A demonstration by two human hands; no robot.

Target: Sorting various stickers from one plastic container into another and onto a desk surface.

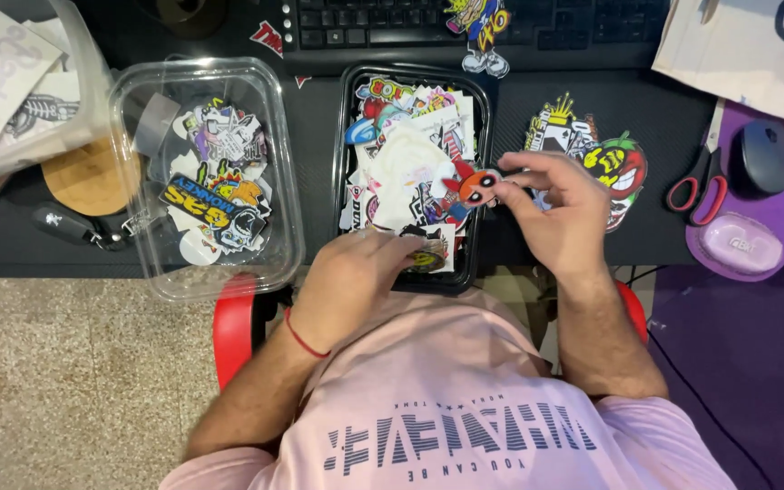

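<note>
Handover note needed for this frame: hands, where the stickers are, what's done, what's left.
Right hand: pinches a round orange cartoon-face sticker above the black tray.
Left hand: rests at the tray's near end, fingertips on a dark yellow-marked sticker.
Stickers: a mixed heap fills the black tray; a smaller batch lies in the clear plastic container to its left; a few lie loose on the desk right of the tray, by the scissors.
Done: some stickers are already in the clear container.
Left: most of the heap is still in the tray, plus the one in hand.
</note>
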